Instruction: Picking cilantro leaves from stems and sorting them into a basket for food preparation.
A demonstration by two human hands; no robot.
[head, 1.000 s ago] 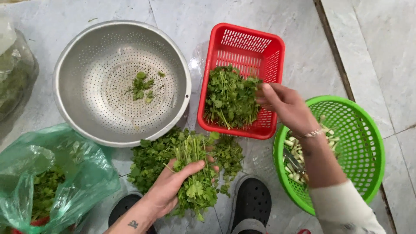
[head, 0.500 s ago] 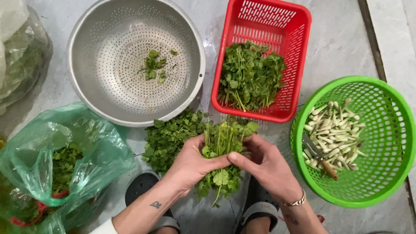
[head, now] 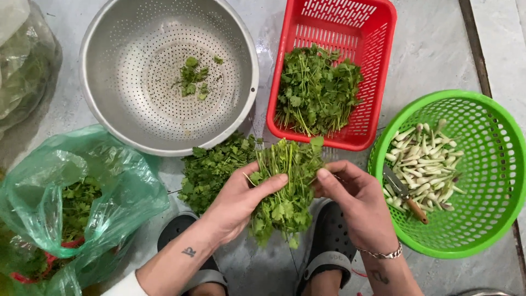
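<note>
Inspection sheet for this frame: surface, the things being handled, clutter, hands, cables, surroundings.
Surface: grey tiled floor, looks damp.
Things in hand: herb bunch held cut stems up, leaves hanging down.
Clutter: loose herb pile on the floor; metal colander with a few leaf scraps; red basket of picked herbs; green basket with cut white root ends and a knife; green plastic bag with more greens.
Hands: left hand grips the bunch; right hand pinches at its stems, bracelet on the wrist.
Cables: nothing seen.
Surroundings: dark clogs on the person's feet; another clear bag at the left edge.
</note>
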